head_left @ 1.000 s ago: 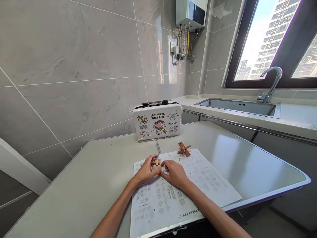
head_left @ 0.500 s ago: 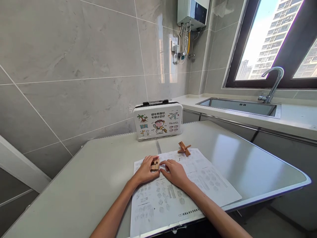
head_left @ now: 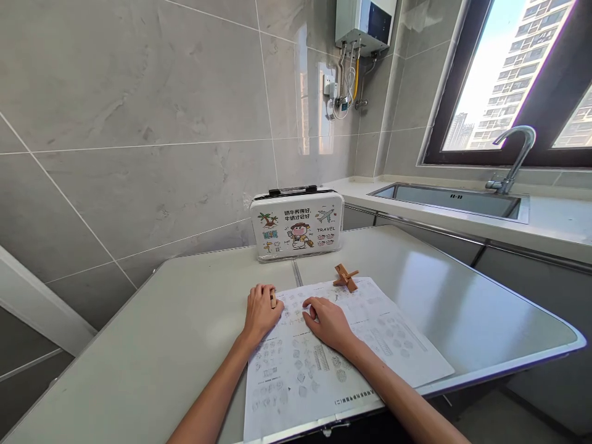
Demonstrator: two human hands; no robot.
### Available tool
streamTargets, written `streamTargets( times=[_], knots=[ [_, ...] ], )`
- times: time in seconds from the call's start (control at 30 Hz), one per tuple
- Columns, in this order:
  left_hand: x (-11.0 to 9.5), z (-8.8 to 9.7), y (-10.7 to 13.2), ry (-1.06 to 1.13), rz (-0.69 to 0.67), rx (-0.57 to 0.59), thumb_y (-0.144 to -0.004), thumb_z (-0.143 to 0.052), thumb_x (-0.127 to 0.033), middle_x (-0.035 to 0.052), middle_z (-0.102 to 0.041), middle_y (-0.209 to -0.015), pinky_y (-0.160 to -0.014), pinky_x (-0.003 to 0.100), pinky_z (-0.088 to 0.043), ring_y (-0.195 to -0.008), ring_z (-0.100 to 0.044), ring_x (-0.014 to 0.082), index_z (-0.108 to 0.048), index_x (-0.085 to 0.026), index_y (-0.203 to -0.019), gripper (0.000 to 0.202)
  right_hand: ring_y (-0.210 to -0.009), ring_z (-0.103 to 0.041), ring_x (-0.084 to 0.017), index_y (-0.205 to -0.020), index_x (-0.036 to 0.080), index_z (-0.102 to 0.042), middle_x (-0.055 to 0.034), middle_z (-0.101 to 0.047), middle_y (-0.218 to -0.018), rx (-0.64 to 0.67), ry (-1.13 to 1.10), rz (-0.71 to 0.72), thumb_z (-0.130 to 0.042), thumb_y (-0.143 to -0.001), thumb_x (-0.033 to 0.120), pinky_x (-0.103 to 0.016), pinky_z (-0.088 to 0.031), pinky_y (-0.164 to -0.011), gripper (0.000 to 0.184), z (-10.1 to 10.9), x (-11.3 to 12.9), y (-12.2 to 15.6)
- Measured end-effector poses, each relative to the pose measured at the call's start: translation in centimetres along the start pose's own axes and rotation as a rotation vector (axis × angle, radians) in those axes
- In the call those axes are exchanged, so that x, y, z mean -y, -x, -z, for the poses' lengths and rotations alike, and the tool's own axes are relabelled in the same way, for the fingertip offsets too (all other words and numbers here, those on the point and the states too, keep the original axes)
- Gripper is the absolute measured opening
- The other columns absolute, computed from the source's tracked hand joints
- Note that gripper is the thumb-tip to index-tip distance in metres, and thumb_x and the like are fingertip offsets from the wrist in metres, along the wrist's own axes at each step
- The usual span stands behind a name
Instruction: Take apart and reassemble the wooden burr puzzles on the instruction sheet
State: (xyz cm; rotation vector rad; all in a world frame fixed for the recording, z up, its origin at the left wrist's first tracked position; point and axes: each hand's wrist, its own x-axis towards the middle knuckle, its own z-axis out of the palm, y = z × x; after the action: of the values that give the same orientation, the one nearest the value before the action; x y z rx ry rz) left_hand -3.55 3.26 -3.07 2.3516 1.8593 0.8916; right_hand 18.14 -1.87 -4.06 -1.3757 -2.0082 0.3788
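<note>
My left hand (head_left: 259,309) is closed over a small wooden puzzle block (head_left: 273,298), which peeks out between the fingers at the left edge of the printed instruction sheet (head_left: 333,357). My right hand (head_left: 327,320) rests on the sheet with its fingers curled and nothing visible in them. A second wooden puzzle piece (head_left: 346,277), cross-shaped, lies at the sheet's far edge, beyond my right hand.
A white illustrated tin case (head_left: 296,225) with a black handle stands against the tiled wall at the back of the grey table (head_left: 176,333). To the right are a counter with a steel sink (head_left: 448,198) and tap (head_left: 515,157), under a window.
The wooden block was held between both hands at the sheet's middle. My left hand has carried it leftward and closed over it, and my right hand has come off it.
</note>
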Motion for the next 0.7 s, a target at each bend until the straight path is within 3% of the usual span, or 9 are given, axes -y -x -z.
streamTargets(
  times=[0.2, 0.4, 0.53, 0.7],
  knots=[
    [0.7, -0.1, -0.2, -0.105, 0.045, -0.055, -0.089, -0.055, -0.024, 0.0121, -0.063, -0.110, -0.092, 0.048, -0.047, -0.104, -0.057, 0.0322, -0.064, -0.020, -0.111, 0.025, -0.081, -0.062, -0.020, -0.103, 0.024, -0.062, 0.0002, -0.065, -0.079, -0.002, -0.016, 0.002, -0.054, -0.095, 0.022, -0.029, -0.040, -0.070, 0.012, 0.1, 0.1, 0.0],
    [0.7, 0.4, -0.1, -0.114, 0.031, -0.085, -0.093, -0.056, -0.033, 0.0154, -0.061, -0.120, -0.098, 0.052, -0.046, -0.115, -0.055, 0.0361, -0.059, -0.019, -0.123, 0.033, -0.081, -0.063, -0.020, -0.103, 0.023, -0.062, 0.0002, -0.064, -0.079, -0.016, -0.031, 0.005, -0.051, -0.095, 0.021, -0.030, -0.041, -0.070, 0.013, -0.1, -0.1, 0.0],
    [-0.4, 0.9, 0.2, -0.034, -0.072, -0.122, -0.094, -0.057, -0.035, 0.0167, -0.058, -0.131, -0.109, 0.054, -0.041, -0.130, -0.047, 0.0365, -0.053, -0.017, -0.133, 0.043, -0.076, -0.062, -0.019, -0.112, 0.023, -0.059, -0.0004, -0.064, -0.085, -0.049, -0.081, -0.019, -0.048, -0.096, 0.024, -0.031, -0.044, -0.070, 0.019, -0.5, -0.7, -0.1],
    [-3.0, 1.6, 0.8, 0.088, -0.203, -0.075, -0.097, -0.054, -0.027, 0.0115, -0.058, -0.134, -0.105, 0.051, -0.045, -0.131, -0.049, 0.0323, -0.053, -0.025, -0.132, 0.035, -0.065, -0.061, -0.016, -0.132, 0.021, -0.046, -0.0041, -0.065, -0.107, -0.170, -0.238, -0.122, -0.048, -0.094, 0.027, -0.036, -0.051, -0.075, 0.039, -1.1, -1.3, -0.3]
  ],
)
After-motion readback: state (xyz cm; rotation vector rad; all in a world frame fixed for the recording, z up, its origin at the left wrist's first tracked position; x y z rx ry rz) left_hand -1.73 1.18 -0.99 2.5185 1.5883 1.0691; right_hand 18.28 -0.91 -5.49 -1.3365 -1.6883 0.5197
